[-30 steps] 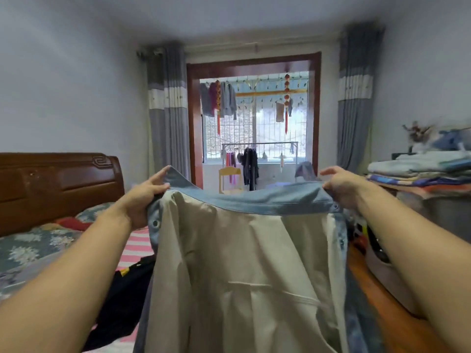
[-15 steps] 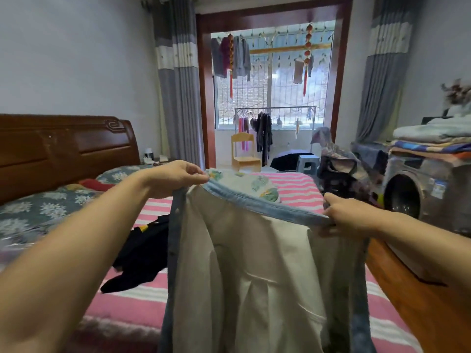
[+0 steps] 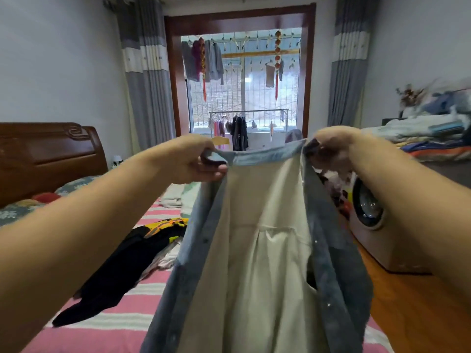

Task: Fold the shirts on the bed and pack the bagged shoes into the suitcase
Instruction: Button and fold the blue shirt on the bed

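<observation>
You hold a cream-bodied shirt with a blue denim collar and plackets [image 3: 267, 250] up in front of you, above the bed with the pink-and-white striped sheet [image 3: 122, 324]. Your left hand [image 3: 196, 161] has its fingers curled round the left end of the denim collar, thumb on top, pinching the fabric. Your right hand [image 3: 331, 151] grips the right end of the collar the same way, fingers closed on the cloth; it is a little blurred, so the exact lie of each finger cannot be told. The collar runs nearly level between your two hands, and the shirt hangs down from it, its inner cream side towards you, the denim edges falling along both sides and out of the lower edge of the view.

On the striped sheet to the left of the hanging shirt lies a black garment with yellow and orange patches [image 3: 127, 266], spread out and crumpled. Farther up the bed sits a pale folded cloth [image 3: 178, 194]. A dark carved wooden headboard [image 3: 48, 156] stands at the left. To the right of the bed, on the orange wooden floor, stands a front-loading washing machine [image 3: 369, 220], with a heap of folded bedding [image 3: 430, 138] on top. Neither the suitcase nor the bagged shoes can be seen.
</observation>
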`<state>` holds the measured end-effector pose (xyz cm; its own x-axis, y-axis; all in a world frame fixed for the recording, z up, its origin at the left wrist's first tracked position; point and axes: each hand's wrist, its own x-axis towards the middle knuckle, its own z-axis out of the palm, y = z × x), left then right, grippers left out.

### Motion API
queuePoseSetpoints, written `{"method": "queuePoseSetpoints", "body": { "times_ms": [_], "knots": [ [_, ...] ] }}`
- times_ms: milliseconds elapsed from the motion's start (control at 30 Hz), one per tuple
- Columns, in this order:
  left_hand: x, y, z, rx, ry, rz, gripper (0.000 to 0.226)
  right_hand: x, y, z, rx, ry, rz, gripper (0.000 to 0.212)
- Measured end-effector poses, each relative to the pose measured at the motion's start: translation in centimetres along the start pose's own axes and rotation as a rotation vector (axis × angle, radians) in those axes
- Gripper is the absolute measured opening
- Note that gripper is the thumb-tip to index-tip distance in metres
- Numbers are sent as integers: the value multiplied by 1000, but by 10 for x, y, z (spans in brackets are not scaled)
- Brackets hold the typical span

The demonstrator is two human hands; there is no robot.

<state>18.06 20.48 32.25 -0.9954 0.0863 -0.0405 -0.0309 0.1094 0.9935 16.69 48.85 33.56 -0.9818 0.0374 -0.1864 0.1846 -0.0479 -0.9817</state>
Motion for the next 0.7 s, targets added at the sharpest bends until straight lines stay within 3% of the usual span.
{"method": "queuePoseSetpoints", "body": {
  "times_ms": [67, 167, 233, 333, 400, 500, 567, 700],
  "knots": [
    [-3, 8, 22, -155, -84, 92, 12, 4, -7, 12, 53, -58, -73, 20],
    [12, -33, 49, -86, -135, 77, 22, 28, 29, 28, -332, -26, -165, 14],
    [31, -92, 65, -48, -134, -19, 17, 56, 76, 30, -474, 40, -168, 15],
    [59, -202, 78, 72, -58, -127, 10, 106, 174, 16, -494, 131, -92, 14],
    [76, -280, 78, 142, -36, -178, 12, 130, 246, 6, -411, 113, -30, 42],
    [98, -382, 71, 262, -173, -181, 57, 145, 341, -1, -398, -18, 68, 53],
    [110, -429, 69, 397, -227, -45, 80, 159, 393, -4, -471, -91, 73, 64],
    [145, -454, 76, 635, -13, 174, 82, 198, 452, -11, -418, 47, 84, 89]
  ]
}}
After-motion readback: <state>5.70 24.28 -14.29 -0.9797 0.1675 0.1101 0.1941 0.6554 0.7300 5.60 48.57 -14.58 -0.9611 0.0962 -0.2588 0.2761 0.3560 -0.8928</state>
